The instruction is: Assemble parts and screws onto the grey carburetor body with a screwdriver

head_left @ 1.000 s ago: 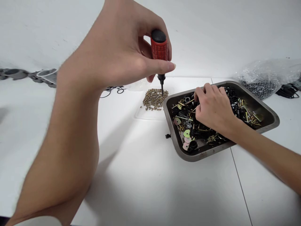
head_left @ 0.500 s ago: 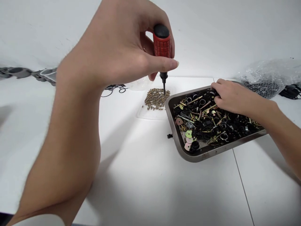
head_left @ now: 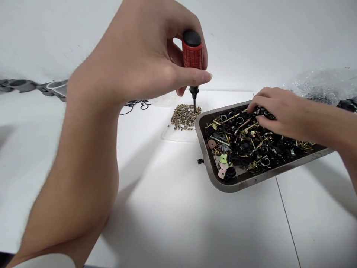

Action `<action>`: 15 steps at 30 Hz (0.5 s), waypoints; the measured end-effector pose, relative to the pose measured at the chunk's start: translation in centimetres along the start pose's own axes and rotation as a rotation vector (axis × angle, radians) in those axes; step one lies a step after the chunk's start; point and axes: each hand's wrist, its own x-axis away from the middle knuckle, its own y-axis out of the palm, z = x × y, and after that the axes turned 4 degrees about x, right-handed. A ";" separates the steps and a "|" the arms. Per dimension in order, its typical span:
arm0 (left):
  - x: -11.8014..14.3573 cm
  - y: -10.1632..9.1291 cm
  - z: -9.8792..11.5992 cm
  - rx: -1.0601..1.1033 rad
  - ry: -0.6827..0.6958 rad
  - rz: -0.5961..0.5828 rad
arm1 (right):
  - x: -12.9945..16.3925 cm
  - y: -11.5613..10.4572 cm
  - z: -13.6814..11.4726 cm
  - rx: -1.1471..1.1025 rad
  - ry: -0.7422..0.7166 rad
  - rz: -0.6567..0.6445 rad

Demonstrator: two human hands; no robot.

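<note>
Red-handled screwdriver (head_left: 192, 56) with its black cap stood upright, clamped in the fingers of your left hand (head_left: 145, 59), its thin tip down in the small heap of brass screws (head_left: 185, 116) on the white desk (head_left: 167, 208). Your right hand (head_left: 275, 109) lay in the grey metal tray (head_left: 212, 175) of mixed black and brass hardware, fingers pinched together on a small black part (head_left: 260, 110)

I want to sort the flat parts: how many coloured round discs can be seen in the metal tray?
4: a brown disc by the left wall, a green disc lower down, two pink discs near the front corner of the metal tray. Others may be buried.
</note>
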 end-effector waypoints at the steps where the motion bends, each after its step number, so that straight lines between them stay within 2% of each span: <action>1: 0.0 0.0 0.1 -0.006 -0.007 -0.001 | -0.4 0.0 -1.4 -0.026 -0.051 0.047; 4: 0.0 0.0 0.1 -0.012 -0.037 -0.015 | -1.2 1.3 -5.6 -0.131 -0.199 0.067; 7: 0.1 0.0 -0.1 0.017 -0.056 -0.027 | -1.6 3.6 -8.1 -0.142 -0.353 0.043; 10: 0.3 0.0 -0.4 0.019 -0.033 -0.020 | -1.8 5.2 -8.5 -0.084 -0.363 0.047; 15: 0.6 -0.1 -0.5 0.029 0.012 -0.009 | -1.9 5.2 -8.1 -0.076 -0.306 0.059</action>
